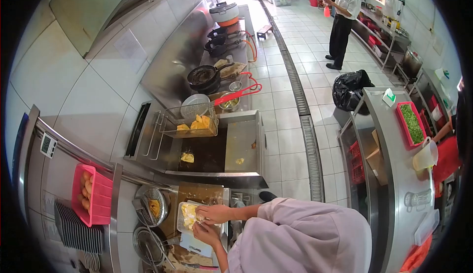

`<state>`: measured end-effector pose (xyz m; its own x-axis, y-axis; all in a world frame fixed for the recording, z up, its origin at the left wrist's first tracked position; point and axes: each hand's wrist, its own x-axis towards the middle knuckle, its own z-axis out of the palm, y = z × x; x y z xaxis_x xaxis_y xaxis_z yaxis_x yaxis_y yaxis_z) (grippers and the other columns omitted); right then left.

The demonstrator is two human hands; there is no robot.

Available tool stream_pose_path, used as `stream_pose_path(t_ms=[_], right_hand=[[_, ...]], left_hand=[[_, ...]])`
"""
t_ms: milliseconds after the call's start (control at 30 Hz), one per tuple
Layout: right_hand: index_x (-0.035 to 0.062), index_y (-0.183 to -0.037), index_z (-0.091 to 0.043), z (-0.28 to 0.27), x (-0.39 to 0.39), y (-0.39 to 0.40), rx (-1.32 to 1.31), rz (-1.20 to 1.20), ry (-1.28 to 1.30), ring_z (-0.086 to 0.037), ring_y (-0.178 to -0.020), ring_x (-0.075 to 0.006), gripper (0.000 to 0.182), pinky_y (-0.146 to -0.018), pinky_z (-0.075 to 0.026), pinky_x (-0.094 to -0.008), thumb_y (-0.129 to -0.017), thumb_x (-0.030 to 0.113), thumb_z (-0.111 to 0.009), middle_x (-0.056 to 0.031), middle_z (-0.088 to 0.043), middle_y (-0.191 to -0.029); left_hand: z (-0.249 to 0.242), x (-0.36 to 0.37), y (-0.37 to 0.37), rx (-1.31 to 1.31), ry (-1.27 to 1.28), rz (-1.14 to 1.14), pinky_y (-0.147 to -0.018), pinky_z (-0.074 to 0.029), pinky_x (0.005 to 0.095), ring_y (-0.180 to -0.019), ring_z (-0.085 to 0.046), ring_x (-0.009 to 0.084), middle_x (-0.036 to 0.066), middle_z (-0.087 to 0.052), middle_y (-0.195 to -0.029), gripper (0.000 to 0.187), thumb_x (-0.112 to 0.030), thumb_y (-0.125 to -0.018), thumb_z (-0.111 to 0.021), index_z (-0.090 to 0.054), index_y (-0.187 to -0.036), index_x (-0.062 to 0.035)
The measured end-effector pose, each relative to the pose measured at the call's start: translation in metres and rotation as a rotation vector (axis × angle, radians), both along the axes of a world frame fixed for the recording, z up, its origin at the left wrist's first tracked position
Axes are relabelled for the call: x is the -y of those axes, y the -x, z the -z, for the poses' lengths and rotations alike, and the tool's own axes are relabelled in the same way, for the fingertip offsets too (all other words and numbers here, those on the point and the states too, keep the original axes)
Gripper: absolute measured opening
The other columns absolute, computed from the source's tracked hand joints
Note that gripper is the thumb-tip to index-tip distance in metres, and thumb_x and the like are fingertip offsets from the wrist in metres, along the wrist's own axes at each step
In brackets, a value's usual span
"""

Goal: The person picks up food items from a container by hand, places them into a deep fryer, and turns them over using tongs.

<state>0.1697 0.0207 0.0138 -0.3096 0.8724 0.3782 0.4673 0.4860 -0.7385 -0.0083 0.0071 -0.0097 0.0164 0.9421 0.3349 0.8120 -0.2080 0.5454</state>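
My right hand [214, 214] reaches over a pale, shallow tray [179, 218], fingers curled down at its right side. It partly covers several yellow pieces [188, 214] dusted with white powder. Just below it, my left hand [206, 233] is closed by the tray's near corner. Both hands meet close together, and whatever their fingers pinch is hidden. Under the tray's lower edge lies a white board or lid [196, 245]. To the left are a metal strainer bowl [143, 205] with a yellow piece in it and a second round strainer [149, 246].
Above the tray, a fryer [207, 150] holds dark oil with a floating yellow piece; a red-handled wire basket [189, 131] of yellow pieces rests over it. Pans [203, 78] line the counter beyond. A pink egg basket [101, 196] sits left. A person [343, 17] stands across the aisle.
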Motion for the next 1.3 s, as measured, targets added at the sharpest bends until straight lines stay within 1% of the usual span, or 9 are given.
stream_pose_path(t_ms=[167,267,367,467,700,867,1000,1100,1300], right_hand=[[0.0036,-0.148,-0.043,-0.001,-0.001,0.0,0.018,-0.006,-0.07,-0.052,-0.137,-0.0367,0.062,-0.107,-0.051,-0.046,-0.095,0.026,-0.067,-0.017,-0.049,-0.149],[0.0037,-0.15,-0.041,0.001,-0.004,0.001,0.026,-0.004,-0.045,-0.048,-0.141,-0.0368,0.067,-0.111,-0.049,-0.0468,-0.094,0.027,-0.069,-0.0175,-0.05,-0.148],[0.0067,-0.153,-0.041,0.0,-0.006,-0.001,0.123,-0.043,0.034,-0.047,-0.144,-0.0347,0.07,-0.11,-0.051,-0.0456,-0.094,0.031,-0.071,-0.0151,-0.048,-0.153],[0.007,-0.152,-0.042,-0.004,-0.004,-0.001,0.096,-0.023,0.085,-0.054,-0.136,-0.0385,0.072,-0.108,-0.051,-0.0477,-0.092,0.031,-0.073,-0.0195,-0.051,-0.149],[0.0064,-0.151,-0.043,-0.002,-0.006,0.001,0.016,-0.019,0.073,-0.058,-0.131,-0.0412,0.074,-0.106,-0.05,-0.0498,-0.09,0.031,-0.075,-0.0229,-0.057,-0.142],[0.002,-0.136,-0.057,-0.008,-0.014,0.0,-0.1,-0.067,0.141,-0.064,-0.118,-0.0422,0.059,-0.098,-0.052,-0.0476,-0.092,0.035,-0.076,-0.0237,-0.066,-0.125],[0.0009,-0.12,-0.064,-0.017,-0.032,-0.004,-0.196,-0.126,0.338,-0.068,-0.105,-0.0411,0.04,-0.09,-0.052,-0.0465,-0.096,0.032,-0.073,-0.0212,-0.07,-0.109],[0.0004,-0.116,-0.064,-0.016,-0.037,0.007,-0.282,-0.074,0.055,-0.069,-0.102,-0.0403,0.033,-0.087,-0.053,-0.0457,-0.098,0.027,-0.071,-0.0201,-0.071,-0.106],[0.0011,-0.113,-0.064,-0.036,-0.032,0.018,-0.322,-0.038,0.077,-0.069,-0.102,-0.0385,0.028,-0.088,-0.054,-0.0459,-0.095,0.019,-0.073,-0.0183,-0.071,-0.105]], left_hand=[[-0.003,0.001,0.003,0.296,0.098,-0.014,-0.086,-0.05,0.0456,-0.1,-0.063,0.045,0.03,-0.064,-0.117,0.034,-0.022,-0.107,-0.054,-0.057,-0.118,0.0099],[-0.017,0.004,-0.009,0.534,0.025,-0.106,-0.09,-0.049,0.0441,-0.101,-0.062,0.0403,0.029,-0.063,-0.116,0.032,-0.021,-0.111,-0.048,-0.054,-0.122,0.0091],[-0.015,-0.006,0.003,0.539,0.094,-0.104,-0.094,-0.049,0.042,-0.105,-0.062,0.0346,0.027,-0.062,-0.12,0.035,-0.022,-0.114,-0.044,-0.051,-0.131,0.0081],[-0.001,-0.017,0.003,0.751,0.054,-0.06,-0.097,-0.048,0.0398,-0.11,-0.06,0.0303,0.023,-0.061,-0.125,0.036,-0.022,-0.114,-0.047,-0.051,-0.135,0.0063],[-0.003,-0.019,0.004,0.777,0.216,0.066,-0.101,-0.047,0.0367,-0.116,-0.058,0.0253,0.019,-0.06,-0.134,0.04,-0.023,-0.113,-0.051,-0.049,-0.143,0.0033],[0.0,-0.025,0.014,0.941,0.268,0.081,-0.102,-0.046,0.0352,-0.118,-0.057,0.0228,0.015,-0.059,-0.137,0.05,-0.026,-0.112,-0.055,-0.043,-0.153,0.0008],[-0.009,-0.023,0.019,0.912,0.3,0.117,-0.106,-0.044,0.0363,-0.124,-0.054,0.0234,0.015,-0.056,-0.14,0.042,-0.023,-0.113,-0.052,-0.045,-0.147,0.001],[-0.018,-0.024,0.018,0.931,0.269,0.107,-0.106,-0.044,0.0359,-0.124,-0.054,0.0225,0.014,-0.056,-0.14,0.043,-0.024,-0.113,-0.053,-0.045,-0.147,0.0004],[-0.007,-0.03,0.024,0.972,0.316,0.033,-0.1,-0.046,0.0346,-0.117,-0.057,0.0194,0.012,-0.06,-0.133,0.039,-0.023,-0.112,-0.055,-0.05,-0.143,0.0011]])
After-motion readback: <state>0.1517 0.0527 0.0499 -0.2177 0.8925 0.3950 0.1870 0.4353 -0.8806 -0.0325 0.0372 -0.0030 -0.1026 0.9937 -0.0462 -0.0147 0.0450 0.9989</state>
